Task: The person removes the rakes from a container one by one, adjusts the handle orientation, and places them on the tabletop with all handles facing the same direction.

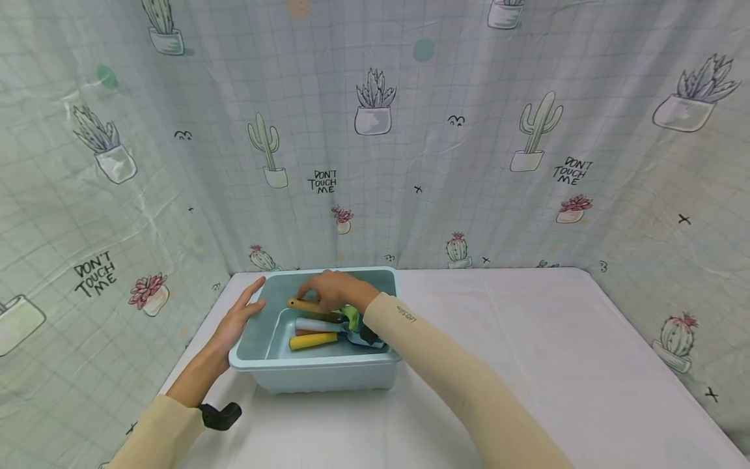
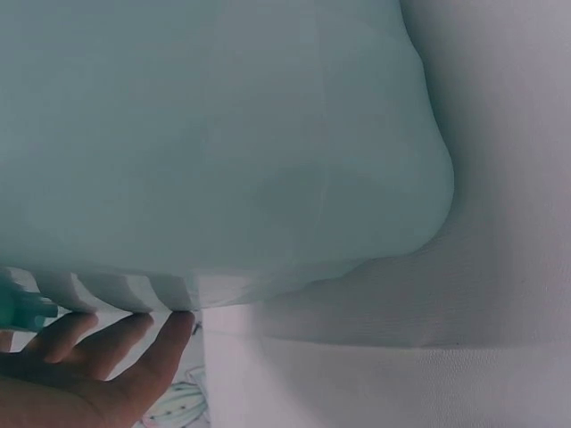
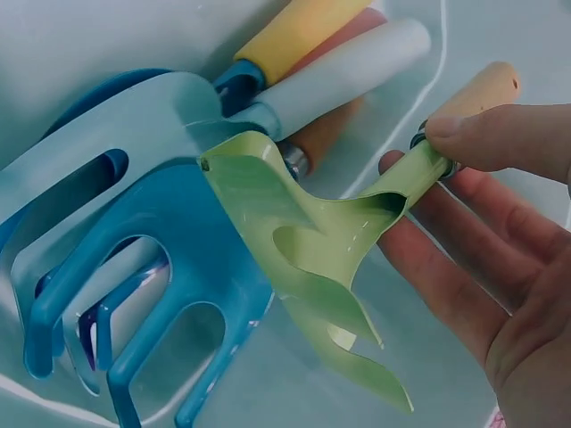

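Observation:
A pale blue plastic bin [image 1: 328, 378] stands on the table with garden hand tools inside. My left hand [image 1: 234, 322] holds its left rim, thumb over the edge; in the left wrist view the fingertips [image 2: 183, 323] meet the bin's outer side. My right hand [image 3: 508, 241] reaches into the bin and pinches a green hand fork [image 3: 330, 236] where its wooden handle [image 1: 306, 305] joins the head. Under it lie a blue hand fork [image 3: 192, 223], a light blue slotted tool [image 3: 98, 134] with a pale handle [image 3: 348, 71], and a yellow-handled tool [image 1: 313, 341].
A white-covered table [image 1: 498, 339] extends to the right of the bin. Behind and at both sides hangs a cloth [image 1: 433, 156] printed with potted cacti. In the right wrist view, a brown handle [image 3: 328, 134] and a reddish one lie beneath the pale handle.

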A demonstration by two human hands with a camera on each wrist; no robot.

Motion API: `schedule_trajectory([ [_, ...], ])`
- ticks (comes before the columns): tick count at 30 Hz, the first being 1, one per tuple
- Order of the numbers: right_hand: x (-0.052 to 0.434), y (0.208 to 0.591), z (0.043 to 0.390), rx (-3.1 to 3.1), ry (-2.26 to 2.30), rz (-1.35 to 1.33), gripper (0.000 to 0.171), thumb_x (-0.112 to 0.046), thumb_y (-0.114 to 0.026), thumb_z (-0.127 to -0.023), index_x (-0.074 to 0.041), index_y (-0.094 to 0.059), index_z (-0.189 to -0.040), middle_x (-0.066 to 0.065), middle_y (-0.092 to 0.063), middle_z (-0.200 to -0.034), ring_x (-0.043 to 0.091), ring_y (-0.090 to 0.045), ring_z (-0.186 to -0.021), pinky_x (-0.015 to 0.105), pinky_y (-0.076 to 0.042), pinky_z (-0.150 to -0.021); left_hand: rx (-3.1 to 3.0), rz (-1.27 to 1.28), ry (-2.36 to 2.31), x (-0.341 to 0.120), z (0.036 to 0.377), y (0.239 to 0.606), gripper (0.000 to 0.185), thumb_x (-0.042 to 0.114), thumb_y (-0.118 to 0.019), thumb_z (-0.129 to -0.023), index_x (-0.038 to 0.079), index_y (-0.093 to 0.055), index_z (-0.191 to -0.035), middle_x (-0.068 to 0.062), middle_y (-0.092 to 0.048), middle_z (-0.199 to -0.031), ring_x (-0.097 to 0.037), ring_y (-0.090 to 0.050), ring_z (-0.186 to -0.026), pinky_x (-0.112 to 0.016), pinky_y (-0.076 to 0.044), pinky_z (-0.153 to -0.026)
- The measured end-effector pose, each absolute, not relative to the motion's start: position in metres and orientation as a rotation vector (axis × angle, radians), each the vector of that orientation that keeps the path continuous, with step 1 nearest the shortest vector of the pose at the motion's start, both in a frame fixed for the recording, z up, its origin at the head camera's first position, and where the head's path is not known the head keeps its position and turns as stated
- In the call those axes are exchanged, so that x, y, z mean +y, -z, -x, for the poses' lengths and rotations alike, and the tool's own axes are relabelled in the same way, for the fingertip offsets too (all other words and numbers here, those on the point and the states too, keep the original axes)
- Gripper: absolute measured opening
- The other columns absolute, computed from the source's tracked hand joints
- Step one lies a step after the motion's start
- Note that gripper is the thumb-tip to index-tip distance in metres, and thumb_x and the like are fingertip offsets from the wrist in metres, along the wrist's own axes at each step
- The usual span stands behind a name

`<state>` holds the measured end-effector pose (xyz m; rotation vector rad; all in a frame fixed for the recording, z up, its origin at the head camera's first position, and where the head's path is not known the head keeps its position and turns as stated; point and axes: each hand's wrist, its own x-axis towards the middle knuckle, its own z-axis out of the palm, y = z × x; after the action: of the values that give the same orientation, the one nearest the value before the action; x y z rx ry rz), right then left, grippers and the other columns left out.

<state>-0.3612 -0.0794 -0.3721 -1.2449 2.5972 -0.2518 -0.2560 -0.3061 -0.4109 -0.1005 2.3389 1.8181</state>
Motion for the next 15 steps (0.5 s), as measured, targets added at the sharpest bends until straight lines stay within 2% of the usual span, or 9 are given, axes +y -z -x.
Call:
schedule_trajectory([
  [10, -0.072, 0.360, 0.355, 2.601, 0.256, 1.297, 0.053, -0.011, -0.068, -0.096, -0.037, -0.062, -0.142, -0.002, -0.073, -0.119, 0.011, -0.065, -0.095, 0.025, -0.054, -0.068, 2.340, 0.101, -1.806, -0.307, 0.258, 0.413, 0.065, 0.036, -0.034, -0.113, 0.042, 0.004, -0.166, -0.005, 0.008, -0.176, -0.044, -0.003, -0.161, -0.070, -0.020, -0.123],
  [15, -0.068, 0.347, 0.351, 2.610, 0.241, 1.299, 0.059, -0.007, -0.067, -0.093, -0.038, -0.060, -0.143, -0.001, -0.074, -0.117, 0.011, -0.065, -0.094, 0.025, -0.052, -0.060, 2.326, 0.103, -1.818, -0.307, 0.258, 0.412, 0.066, 0.035, -0.035, -0.113, 0.041, 0.004, -0.166, -0.004, 0.009, -0.176, -0.042, -0.003, -0.162, -0.068, -0.020, -0.124],
])
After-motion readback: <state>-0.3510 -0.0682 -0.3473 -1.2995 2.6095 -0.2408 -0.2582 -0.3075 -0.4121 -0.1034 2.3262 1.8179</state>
